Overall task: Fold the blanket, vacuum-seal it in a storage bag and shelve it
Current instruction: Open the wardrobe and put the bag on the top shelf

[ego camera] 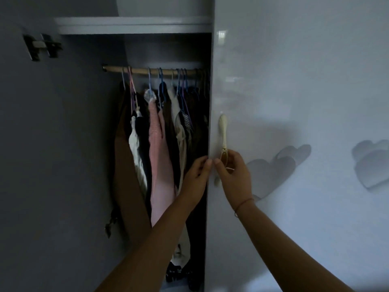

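Neither the blanket nor its storage bag shows anywhere in front of me, so I cannot say where they lie; what I can see is the place meant for them, the wardrobe. Its white shelf [134, 25] runs across the top of the open bay, with something pale resting above it that I cannot make out. My right hand [233, 173] is on the closed right-hand door [294, 81], fingers [231, 159] curled round the lower end of the cream handle [223, 131], a grip that gives me the pull to swing the panel. My left hand [195, 175] sits just beside it, bent fingertips against the door's free edge; whether they hook behind the edge or only touch it I cannot tell. I take it they are there to steady or help pry the panel. I judge I am opening this door to reach the storage space. Below the shelf a wooden rail [147, 70] carries coloured hangers and crowded clothes, a pink garment [157, 154] among them, which leaves little room down there. The left door [52, 144] stands swung out, its hinge [42, 46] showing. Heart decals [273, 171] decorate the glossy front, and a thin thread bracelet [244, 204] circles my right wrist.
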